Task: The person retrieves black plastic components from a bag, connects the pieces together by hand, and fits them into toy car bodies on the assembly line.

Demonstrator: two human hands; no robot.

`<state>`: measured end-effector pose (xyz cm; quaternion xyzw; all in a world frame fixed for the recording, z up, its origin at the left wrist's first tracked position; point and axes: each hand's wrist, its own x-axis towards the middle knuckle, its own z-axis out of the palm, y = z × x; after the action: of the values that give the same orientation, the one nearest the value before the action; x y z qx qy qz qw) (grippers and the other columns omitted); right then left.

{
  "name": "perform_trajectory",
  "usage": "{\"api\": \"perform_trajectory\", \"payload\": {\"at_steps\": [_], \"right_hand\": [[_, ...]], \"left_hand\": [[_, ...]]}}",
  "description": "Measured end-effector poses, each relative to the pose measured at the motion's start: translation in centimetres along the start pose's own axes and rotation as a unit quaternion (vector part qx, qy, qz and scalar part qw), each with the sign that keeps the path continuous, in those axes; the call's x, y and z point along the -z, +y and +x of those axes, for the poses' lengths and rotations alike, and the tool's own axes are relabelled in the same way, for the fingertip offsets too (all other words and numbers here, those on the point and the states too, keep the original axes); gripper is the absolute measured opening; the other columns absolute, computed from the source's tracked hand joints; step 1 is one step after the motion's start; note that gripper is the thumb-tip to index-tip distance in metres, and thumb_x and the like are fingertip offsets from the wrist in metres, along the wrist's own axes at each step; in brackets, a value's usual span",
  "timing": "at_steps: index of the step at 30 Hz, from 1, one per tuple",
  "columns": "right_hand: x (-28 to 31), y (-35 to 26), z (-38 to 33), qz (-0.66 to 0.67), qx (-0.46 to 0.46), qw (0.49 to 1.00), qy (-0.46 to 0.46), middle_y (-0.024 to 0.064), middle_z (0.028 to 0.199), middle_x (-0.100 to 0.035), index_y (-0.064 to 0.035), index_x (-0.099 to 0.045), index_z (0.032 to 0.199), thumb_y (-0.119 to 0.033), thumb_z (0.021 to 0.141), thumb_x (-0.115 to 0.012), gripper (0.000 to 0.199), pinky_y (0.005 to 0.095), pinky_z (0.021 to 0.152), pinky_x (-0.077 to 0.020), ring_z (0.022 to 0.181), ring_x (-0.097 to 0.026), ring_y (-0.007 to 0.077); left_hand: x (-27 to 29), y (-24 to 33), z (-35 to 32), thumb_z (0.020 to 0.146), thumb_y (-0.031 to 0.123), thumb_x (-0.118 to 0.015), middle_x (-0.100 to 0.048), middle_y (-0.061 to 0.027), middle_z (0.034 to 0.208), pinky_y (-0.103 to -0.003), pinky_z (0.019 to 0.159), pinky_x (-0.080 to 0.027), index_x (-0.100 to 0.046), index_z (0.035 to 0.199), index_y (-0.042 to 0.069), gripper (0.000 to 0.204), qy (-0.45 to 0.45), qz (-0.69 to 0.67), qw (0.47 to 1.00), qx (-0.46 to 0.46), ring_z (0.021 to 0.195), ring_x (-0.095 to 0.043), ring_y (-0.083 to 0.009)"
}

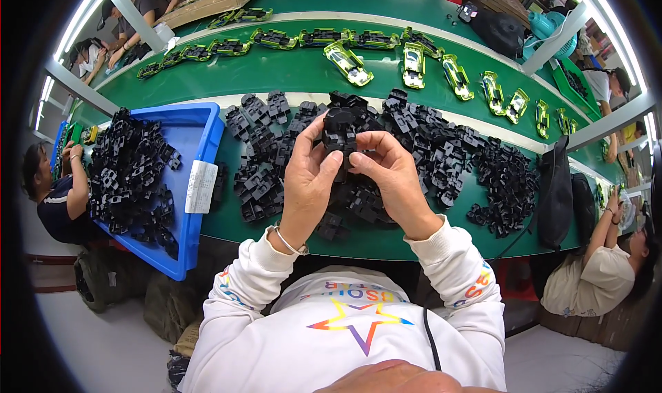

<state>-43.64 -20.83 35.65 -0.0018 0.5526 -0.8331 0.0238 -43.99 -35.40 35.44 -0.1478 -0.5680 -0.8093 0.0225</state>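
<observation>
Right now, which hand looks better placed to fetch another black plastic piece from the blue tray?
Probably the left hand: the blue plastic tray of black parts lies on the person's left, nearer that hand. The right hand sits farther away. Both currently grip one black plastic part.

One blue tray (195, 127), roughly seventeen green toy car bodies (348, 63), black plastic parts (427, 151) too many to count.

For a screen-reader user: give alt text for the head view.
Left hand and right hand together hold a black plastic part above a green table heaped with similar black parts, a blue tray at left, shiny green toy cars behind.
</observation>
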Motion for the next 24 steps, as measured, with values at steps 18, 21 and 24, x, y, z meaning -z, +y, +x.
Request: {"api": "perform_trajectory", "payload": {"at_steps": [18, 21, 24], "right_hand": [[12.0, -6.2, -2.7, -0.442, 0.173, 0.874, 0.105, 0.0036, 0.093, -0.067, -0.0013, -0.069, 0.108, -0.008, 0.09, -0.066, 0.02, 0.0228, 0.073, -0.0503, 0.082, -0.063, 0.0092], [19.2, -6.8, -2.4, -0.562, 0.182, 0.782, 0.198, 0.0042, 0.089, -0.067, -0.0022, -0.069, 0.105, -0.009, 0.088, -0.067, 0.019, 0.0242, 0.072, -0.0495, 0.077, -0.062, 0.0106], [22.5, -7.5, -1.8, -0.74, 0.177, 0.616, 0.205, 0.011, 0.102, -0.068, -0.0041, -0.068, 0.104, -0.014, 0.081, -0.07, 0.025, 0.038, 0.083, -0.0499, 0.092, -0.063, 0.0295]], "left_hand": [[9.0, -0.3, 2.2, 0.089, -0.001, -0.059, -0.06, -0.0034, 0.12, -0.024, 0.089, -0.046, -0.054, 0.133, -0.002, 0.044, 0.004, 0.169, 0.984, 0.052, 0.102, -0.059, -0.0107], [8.9, 0.5, 2.1, 0.088, 0.003, -0.062, -0.061, -0.0032, 0.115, -0.026, 0.089, -0.046, -0.059, 0.128, 0.004, 0.04, -0.02, 0.364, 0.931, 0.034, 0.098, -0.06, -0.0145], [8.6, 1.0, 1.6, 0.088, 0.004, -0.063, -0.062, -0.006, 0.117, -0.028, 0.09, -0.046, -0.06, 0.126, 0.003, 0.038, -0.013, 0.444, 0.896, -0.029, 0.1, -0.061, -0.0181]]}}
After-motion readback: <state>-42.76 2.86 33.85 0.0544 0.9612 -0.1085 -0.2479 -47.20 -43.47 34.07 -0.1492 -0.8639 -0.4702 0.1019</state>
